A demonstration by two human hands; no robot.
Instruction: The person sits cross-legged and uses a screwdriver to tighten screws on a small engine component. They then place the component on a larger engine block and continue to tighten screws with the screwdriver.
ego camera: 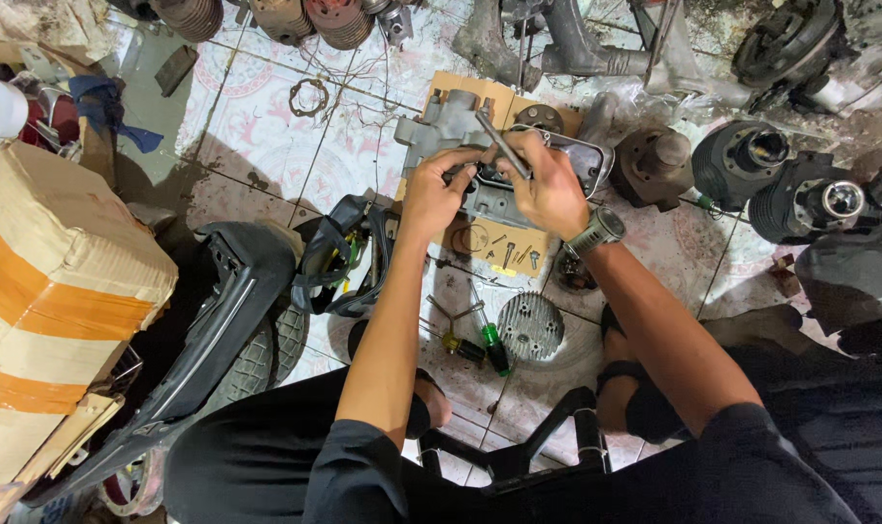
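Left hand [439,194] steadies, right hand [548,189] is clenched on a thin metal tool [502,146], both grips on the grey engine casing [460,131] on cardboard [480,92]: judged heavy, rigid, oily; hold by its edges.

We have bare floor tiles [266,116] open to the left; cylinders [742,160] crowd our right, loose screws [514,254] and screwdrivers [480,340] lie beneath.

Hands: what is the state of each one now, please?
Left hand: closed, gripping the engine part.
Right hand: closed, holding a metal tool.
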